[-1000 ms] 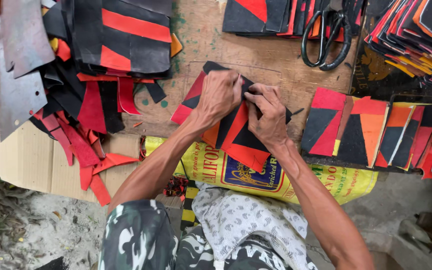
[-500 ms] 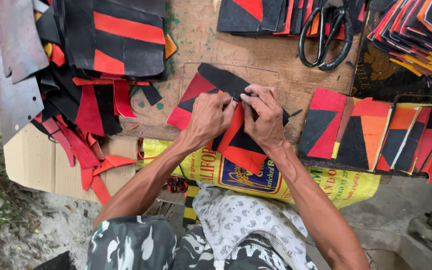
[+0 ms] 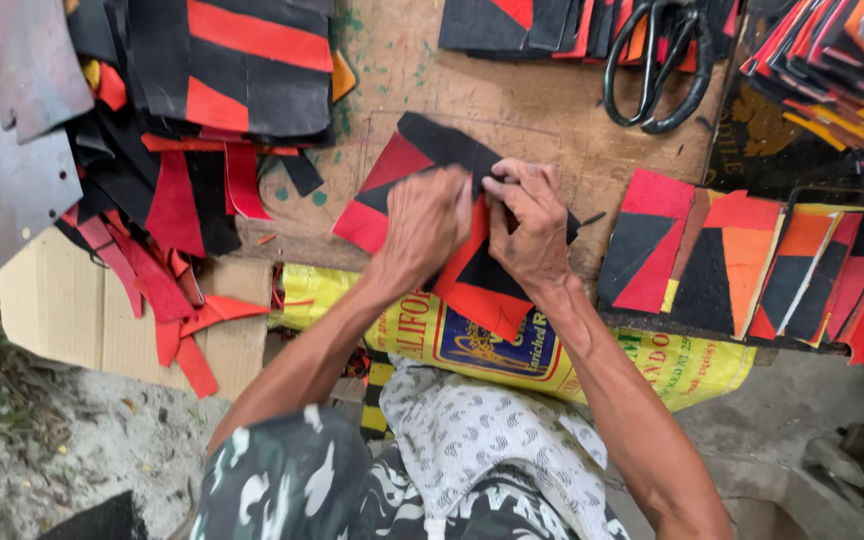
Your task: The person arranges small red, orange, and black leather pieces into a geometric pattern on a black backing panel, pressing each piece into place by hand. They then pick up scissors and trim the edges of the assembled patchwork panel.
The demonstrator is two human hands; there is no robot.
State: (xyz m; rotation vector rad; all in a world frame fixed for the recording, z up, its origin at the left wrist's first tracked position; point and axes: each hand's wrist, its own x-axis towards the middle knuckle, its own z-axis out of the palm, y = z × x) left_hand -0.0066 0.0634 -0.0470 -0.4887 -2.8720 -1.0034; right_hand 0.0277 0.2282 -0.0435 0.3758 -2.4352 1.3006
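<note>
Both hands work on one red-and-black patchwork piece (image 3: 397,175) that lies on a worn wooden board (image 3: 512,90). My left hand (image 3: 430,222) presses on its middle with the fingers curled over the material. My right hand (image 3: 527,225) pinches the piece's black upper edge right beside the left hand. The piece's lower red corner (image 3: 482,305) hangs past the board's front edge. What lies between the fingertips is hidden.
Large black scissors (image 3: 657,60) lie at the back of the board. Stacks of red, black and orange pieces sit at the left (image 3: 222,70), back right (image 3: 832,60) and right (image 3: 752,260). A yellow printed sack (image 3: 652,365) hangs below the board; a cardboard box (image 3: 82,310) stands left.
The red-and-black piece has been turned and shifted slightly left under the hands. Both hands stay on it, the grip shifting a little.
</note>
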